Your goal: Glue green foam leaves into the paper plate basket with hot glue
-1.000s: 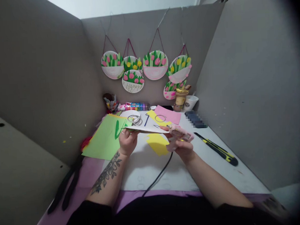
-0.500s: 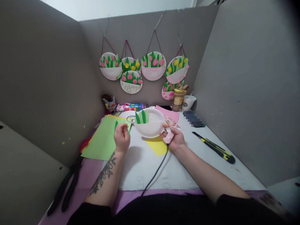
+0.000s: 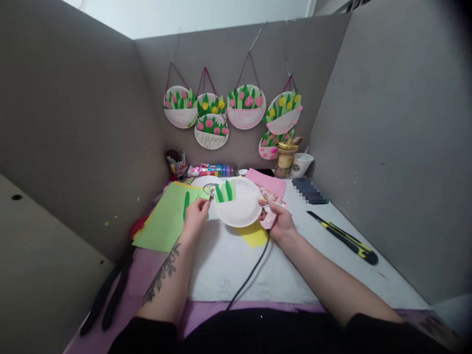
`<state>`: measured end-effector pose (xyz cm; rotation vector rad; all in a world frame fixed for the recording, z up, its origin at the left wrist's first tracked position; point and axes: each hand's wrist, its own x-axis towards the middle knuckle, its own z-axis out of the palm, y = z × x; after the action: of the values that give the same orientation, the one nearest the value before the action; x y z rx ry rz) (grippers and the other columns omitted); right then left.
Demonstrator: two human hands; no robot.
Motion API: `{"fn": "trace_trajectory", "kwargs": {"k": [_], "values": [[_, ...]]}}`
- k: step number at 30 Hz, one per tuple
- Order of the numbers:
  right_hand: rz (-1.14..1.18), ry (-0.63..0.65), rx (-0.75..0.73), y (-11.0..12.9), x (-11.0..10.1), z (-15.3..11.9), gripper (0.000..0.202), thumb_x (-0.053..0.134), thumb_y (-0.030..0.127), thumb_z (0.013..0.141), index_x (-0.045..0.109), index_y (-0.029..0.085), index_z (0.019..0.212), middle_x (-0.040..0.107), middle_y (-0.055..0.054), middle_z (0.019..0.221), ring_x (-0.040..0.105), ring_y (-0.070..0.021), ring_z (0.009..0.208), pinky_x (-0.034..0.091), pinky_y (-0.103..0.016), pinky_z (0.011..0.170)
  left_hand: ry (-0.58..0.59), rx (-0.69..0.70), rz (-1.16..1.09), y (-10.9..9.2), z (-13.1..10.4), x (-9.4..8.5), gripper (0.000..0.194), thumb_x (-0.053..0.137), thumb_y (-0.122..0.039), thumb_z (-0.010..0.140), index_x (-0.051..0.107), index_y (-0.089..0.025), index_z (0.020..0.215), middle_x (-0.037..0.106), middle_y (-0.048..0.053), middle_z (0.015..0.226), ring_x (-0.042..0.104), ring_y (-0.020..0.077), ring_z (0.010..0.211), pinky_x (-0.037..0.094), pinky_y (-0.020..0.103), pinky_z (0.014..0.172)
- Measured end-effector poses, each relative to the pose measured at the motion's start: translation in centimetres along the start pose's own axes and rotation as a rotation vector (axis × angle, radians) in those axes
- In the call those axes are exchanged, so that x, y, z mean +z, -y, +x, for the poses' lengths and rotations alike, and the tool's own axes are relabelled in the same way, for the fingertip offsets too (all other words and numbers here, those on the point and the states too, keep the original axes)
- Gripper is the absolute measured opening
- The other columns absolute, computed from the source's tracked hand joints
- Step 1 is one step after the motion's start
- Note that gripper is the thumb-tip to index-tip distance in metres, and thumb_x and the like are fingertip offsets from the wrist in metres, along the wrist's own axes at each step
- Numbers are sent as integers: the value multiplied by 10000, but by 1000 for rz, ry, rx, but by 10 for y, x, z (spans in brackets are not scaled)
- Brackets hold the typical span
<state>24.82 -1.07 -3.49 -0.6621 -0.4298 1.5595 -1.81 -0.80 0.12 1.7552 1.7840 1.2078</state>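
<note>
Head view: a paper plate (image 3: 241, 214) is being held up above the middle of the white work surface (image 3: 209, 282), its right rim being supported at the fingers of the right hand (image 3: 279, 221). A pink glue gun (image 3: 269, 217) is being gripped in that same hand, its body being partly hidden behind the plate, and its cord (image 3: 251, 271) is being trailed toward the near edge. Just beside the left rim, the left hand (image 3: 197, 212) is being held with thumb and fingers narrowed to a pinch; whether something small is being held there cannot be told.

Since green paper leaves (image 3: 225, 191) are being shown only at the plate's upper left, leaf fixing is probably being carried out. The next move would seem to call for the plate being steadied and the glue tip being directed away from the fingers.

At the back, a white cup (image 3: 301, 166) is being seen beside a yellow-and-brown jar (image 3: 285, 163), the cup's contents being hidden. On the wall, paper leaves with pink or yellow blooms are being borne in the hanging plates (image 3: 247, 117).
</note>
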Motion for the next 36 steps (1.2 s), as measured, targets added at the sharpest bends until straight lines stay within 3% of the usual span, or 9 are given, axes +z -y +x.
{"fn": "trace_trajectory", "kwargs": {"k": [3, 7, 10, 13, 18, 23, 27, 32, 36], "values": [[10, -88, 62, 1, 3, -1, 206, 608, 193, 714, 683, 175, 904, 720, -62, 768, 624, -168, 581, 503, -253, 426, 24, -34, 163, 12, 8, -8, 247, 446, -283, 872, 666, -183, 822, 691, 48, 762, 619, 201, 740, 454, 298, 700], [-62, -194, 102, 1, 8, -5, 128, 633, 142, 707, 679, 146, 827, 706, -61, 682, 627, -166, 541, 512, -253, 435, 123, -122, 388, 33, 20, -21, 243, 469, -157, 826, 672, -204, 951, 714, 84, 1009, 644, 235, 919, 459, 310, 765], [-124, -207, 91, 0, 12, -9, 150, 661, 97, 687, 679, 140, 829, 703, -44, 653, 614, -157, 499, 509, -251, 423, 149, -247, 551, 47, 26, -33, 268, 492, -203, 836, 683, -209, 1024, 694, 129, 1107, 641, 286, 981, 463, 349, 779], [-151, -194, 95, -1, 15, -13, 189, 688, 86, 675, 688, 135, 857, 710, -44, 660, 602, -151, 468, 494, -248, 395, 144, -278, 615, 56, 31, -39, 275, 517, -292, 845, 693, -195, 1033, 697, 157, 1080, 642, 298, 977, 468, 351, 777], [-168, -187, 135, -5, 17, -16, 169, 713, 99, 681, 699, 143, 844, 706, -44, 634, 616, -159, 465, 487, -241, 362, 42, -110, 600, 57, 31, -22, 327, 474, -387, 870, 707, -175, 958, 692, 165, 1002, 637, 280, 932, 466, 330, 751], [-176, -168, 142, -7, 12, -12, 158, 731, 105, 685, 698, 144, 834, 698, -34, 603, 593, -145, 424, 489, -239, 352, 54, 23, 581, 43, 25, 2, 250, 518, -376, 843, 692, -200, 806, 677, 147, 950, 628, 284, 925, 468, 347, 765], [-176, -133, 143, -8, 8, -10, 149, 737, 115, 688, 698, 144, 829, 701, -33, 604, 596, -144, 427, 489, -237, 352, 63, 3, 565, 35, 20, 12, 234, 565, -412, 817, 659, -198, 799, 674, 158, 946, 625, 312, 957, 476, 378, 778], [-204, -165, 138, -10, 10, -11, 177, 739, 121, 675, 697, 144, 845, 698, -23, 604, 602, -145, 432, 493, -241, 365, 46, -75, 543, 31, 20, 21, 380, 615, -379, 771, 575, -150, 1072, 657, 211, 1009, 631, 380, 974, 465, 467, 800], [-197, -144, 105, -11, 11, -12, 199, 741, 125, 672, 694, 144, 864, 696, -26, 607, 593, -144, 420, 496, -248, 370, 49, -198, 430, 35, 25, 21, 375, 626, -357, 761, 537, -181, 1080, 680, 181, 953, 655, 350, 888, 471, 425, 725]]}}
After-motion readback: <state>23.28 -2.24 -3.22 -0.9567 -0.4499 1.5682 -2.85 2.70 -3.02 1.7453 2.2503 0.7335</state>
